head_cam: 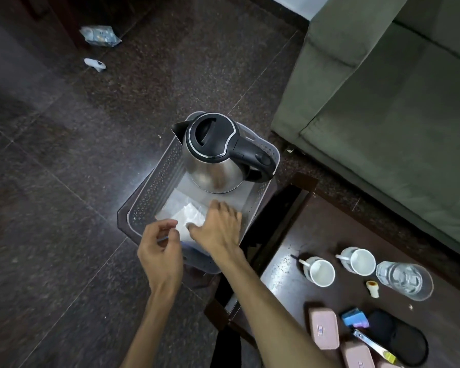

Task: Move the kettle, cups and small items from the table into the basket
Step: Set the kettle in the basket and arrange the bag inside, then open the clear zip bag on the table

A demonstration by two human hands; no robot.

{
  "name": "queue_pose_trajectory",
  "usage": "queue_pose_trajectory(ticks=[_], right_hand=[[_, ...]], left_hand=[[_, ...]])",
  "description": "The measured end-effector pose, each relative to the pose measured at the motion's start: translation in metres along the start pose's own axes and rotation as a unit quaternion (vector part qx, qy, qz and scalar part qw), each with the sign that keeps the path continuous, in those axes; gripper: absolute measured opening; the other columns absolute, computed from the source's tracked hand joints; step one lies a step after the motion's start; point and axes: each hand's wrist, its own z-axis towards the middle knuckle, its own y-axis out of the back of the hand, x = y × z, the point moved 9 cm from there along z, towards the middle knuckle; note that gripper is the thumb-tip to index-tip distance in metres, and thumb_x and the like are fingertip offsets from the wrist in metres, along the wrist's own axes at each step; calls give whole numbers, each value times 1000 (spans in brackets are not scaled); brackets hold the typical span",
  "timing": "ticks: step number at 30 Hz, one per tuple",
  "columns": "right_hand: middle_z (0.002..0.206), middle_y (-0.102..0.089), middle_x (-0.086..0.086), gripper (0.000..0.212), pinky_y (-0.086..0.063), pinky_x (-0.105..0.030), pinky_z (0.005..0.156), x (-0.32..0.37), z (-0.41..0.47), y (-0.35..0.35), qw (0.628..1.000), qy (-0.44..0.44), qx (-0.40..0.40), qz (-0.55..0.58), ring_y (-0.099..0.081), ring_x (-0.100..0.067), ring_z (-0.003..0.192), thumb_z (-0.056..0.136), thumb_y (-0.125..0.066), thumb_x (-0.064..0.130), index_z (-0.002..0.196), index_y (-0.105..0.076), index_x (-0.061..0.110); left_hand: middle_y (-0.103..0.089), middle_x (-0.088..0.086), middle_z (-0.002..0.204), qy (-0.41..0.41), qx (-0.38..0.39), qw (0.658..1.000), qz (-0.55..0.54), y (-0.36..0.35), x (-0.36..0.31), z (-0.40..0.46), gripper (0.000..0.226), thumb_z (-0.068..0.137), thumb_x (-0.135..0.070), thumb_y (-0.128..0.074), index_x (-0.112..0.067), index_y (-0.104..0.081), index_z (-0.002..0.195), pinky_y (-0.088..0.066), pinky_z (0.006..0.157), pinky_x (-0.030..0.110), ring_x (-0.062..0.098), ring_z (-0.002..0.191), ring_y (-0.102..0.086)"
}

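The steel kettle (213, 152) with a black lid and handle stands at the far end of the grey perforated basket (154, 181). White paper packets (181, 211) lie on the basket's floor in front of the kettle. My right hand (218, 227) reaches into the basket with its fingers spread, touching the packets. Above the basket's near rim hovers my left hand (160, 251), fingers loosely curled, nothing plainly held in it. On the dark table (282, 277) to the right stand two white cups (320, 272) (359, 261), each with a spoon, and a clear glass (404, 280).
The table also holds a small cork-like piece (372, 288), pink cases (324, 328), a blue item (355, 317), a nail clipper (372, 346) and a black pouch (401, 338). A green sofa (383, 102) stands at the right. Litter (100, 35) lies on the dark floor.
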Motion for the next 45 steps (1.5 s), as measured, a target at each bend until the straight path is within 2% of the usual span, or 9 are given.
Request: queue_pose_trajectory(ticks=[3, 7, 13, 16, 20, 26, 35, 39, 45], right_hand=[[119, -72, -11, 37, -37, -41, 105, 8, 3, -11, 999, 15, 13, -33, -57, -31, 123, 86, -70, 33, 116, -69, 11], [90, -76, -8, 12, -50, -34, 75, -20, -7, 6, 981, -30, 38, 187, -68, -32, 88, 82, -68, 27, 86, -69, 16], [74, -73, 4, 9, -47, -27, 63, -89, -60, 36, 753, -158, 131, 625, -67, -17, 69, 62, -68, 23, 64, -77, 24], [73, -67, -1, 13, -45, -26, 60, -133, -86, 42, 669, -204, 101, 708, -63, -19, 65, 68, -62, 25, 58, -66, 18], [94, -43, -14, 39, -41, -37, 73, -187, -117, 47, 559, -262, 26, 786, -42, -34, 84, 66, -65, 23, 97, -48, 8], [68, -52, -6, 31, -52, -24, 55, -261, -166, 59, 433, -306, -28, 847, -61, -20, 54, 90, -55, 17, 61, -65, 15], [64, -64, 0, 25, -44, -28, 54, -389, -261, 73, 472, -431, -215, 738, -58, -16, 56, 98, -53, 9, 75, -62, 13], [65, -64, 15, 21, -44, -18, 63, -426, -325, 147, 596, -344, -482, 542, -55, 7, 57, 93, -61, 6, 78, -65, 20], [78, -76, -12, 28, -52, -32, 62, -366, -283, 169, 714, -176, -151, 660, -65, -14, 69, 80, -79, 36, 88, -77, 9]], left_hand=[[-74, 9, 100, 3, -12, 1000, -18, 7, 2, -13, 27, 90, 10, -59, -13, -73, 96, -54, 86, 32, 23, 90, -68], [-73, 13, 97, 14, -42, 999, -26, 19, 7, -30, 22, 90, 7, -60, -8, -72, 98, -55, 81, 44, 31, 87, -67], [-73, 17, 105, 92, 8, 988, -121, -10, -2, -59, 10, 100, -10, -64, -12, -70, 108, -59, 71, 25, 25, 90, -67], [-79, 4, 100, 132, 126, 970, -159, -59, -20, -90, 10, 100, -18, -66, -18, -76, 102, -58, 64, 17, 11, 85, -73], [-80, -1, 90, 112, 266, 948, -136, -116, -54, -145, 21, 99, -17, -67, -25, -82, 88, -59, 78, 32, 12, 84, -73], [-80, 4, 88, 60, 334, 932, -126, -159, -93, -216, 22, 98, -20, -70, -23, -82, 80, -60, 85, 47, 23, 84, -73], [-78, -1, 72, -48, 281, 953, -103, -167, -114, -272, 13, 75, -28, -93, -21, -82, 73, -56, 62, 18, 7, 66, -71], [-70, -6, 63, -60, 278, 955, -84, -182, -113, -301, 29, 73, -26, -94, -10, -71, 68, -53, 59, 18, 5, 60, -62], [-57, -3, 59, -77, 356, 930, -55, -216, -110, -368, 29, 76, 0, -85, 1, -57, 68, -45, 53, 13, 0, 52, -53]])
